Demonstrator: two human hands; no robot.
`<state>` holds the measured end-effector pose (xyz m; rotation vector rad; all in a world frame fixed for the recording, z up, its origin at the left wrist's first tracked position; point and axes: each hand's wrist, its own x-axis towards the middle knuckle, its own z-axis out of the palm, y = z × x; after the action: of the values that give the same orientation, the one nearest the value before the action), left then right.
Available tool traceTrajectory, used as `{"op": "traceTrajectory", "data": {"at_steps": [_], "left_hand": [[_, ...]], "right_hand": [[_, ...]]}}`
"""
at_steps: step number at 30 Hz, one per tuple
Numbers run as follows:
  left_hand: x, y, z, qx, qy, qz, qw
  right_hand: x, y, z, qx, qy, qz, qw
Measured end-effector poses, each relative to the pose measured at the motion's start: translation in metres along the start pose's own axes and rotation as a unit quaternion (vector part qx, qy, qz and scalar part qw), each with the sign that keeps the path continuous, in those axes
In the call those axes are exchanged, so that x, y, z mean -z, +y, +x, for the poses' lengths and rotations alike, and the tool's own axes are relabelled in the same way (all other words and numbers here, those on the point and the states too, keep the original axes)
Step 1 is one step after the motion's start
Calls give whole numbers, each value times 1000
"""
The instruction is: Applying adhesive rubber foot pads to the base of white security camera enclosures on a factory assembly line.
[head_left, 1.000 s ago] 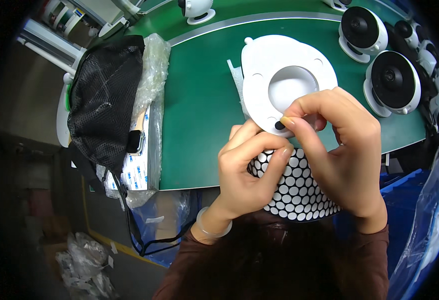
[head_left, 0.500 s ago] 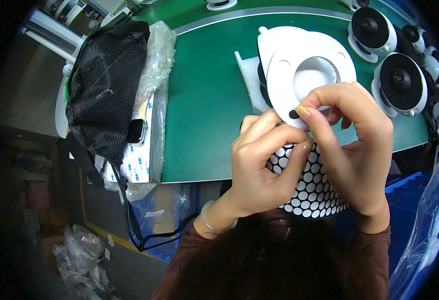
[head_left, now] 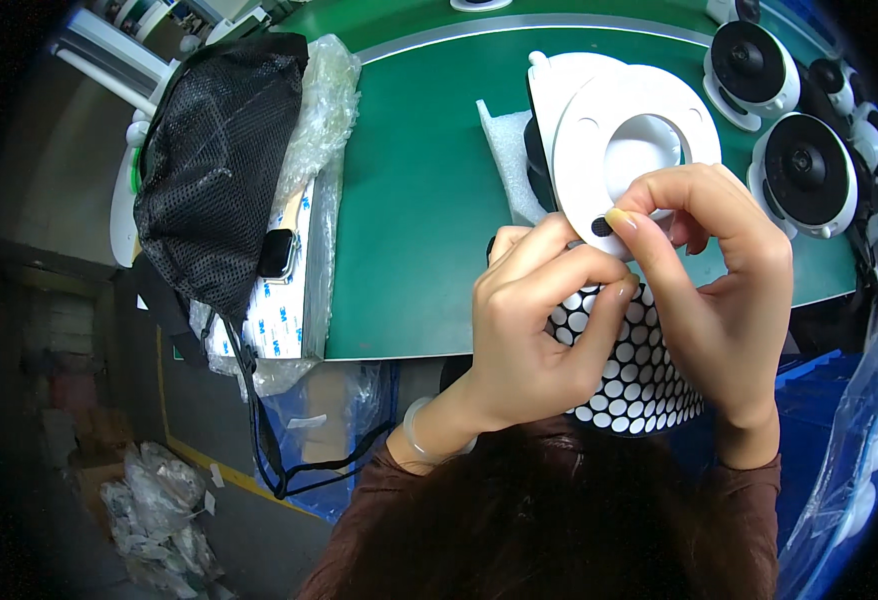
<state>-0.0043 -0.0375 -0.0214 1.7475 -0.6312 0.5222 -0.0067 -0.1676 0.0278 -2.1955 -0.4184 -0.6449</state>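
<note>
A white camera body with a ring-shaped base lies tipped over in front of me, its round opening facing up. A small black round pad lies on the ring's near end. My right hand is closed in a pinch at this pad, thumb tip and index finger at its edge, the other fingers curled by the opening. My left hand is closed, thumb and index finger pinching the edge of a black sheet with rows of white round pads. Its other fingers rest against the base and partly hide it.
Several finished-looking white cameras with black round fronts stand on the right. A white foam piece lies beside the base. On the left are a black mesh bag, bubble wrap and a watch on the green table.
The ring base has turned slightly and sits a little further right in view, along with both hands. More of the black pad shows beside my right thumb.
</note>
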Motion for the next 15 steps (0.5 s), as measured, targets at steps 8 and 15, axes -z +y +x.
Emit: {"op": "traceTrajectory", "data": {"at_steps": [8, 15], "left_hand": [[3, 6, 1, 31, 5, -1, 999], [45, 27, -17, 66, -39, 41, 996]], "right_hand": [[0, -3, 3, 23, -1, -36, 999], [31, 3, -24, -53, -176, 130, 974]]}}
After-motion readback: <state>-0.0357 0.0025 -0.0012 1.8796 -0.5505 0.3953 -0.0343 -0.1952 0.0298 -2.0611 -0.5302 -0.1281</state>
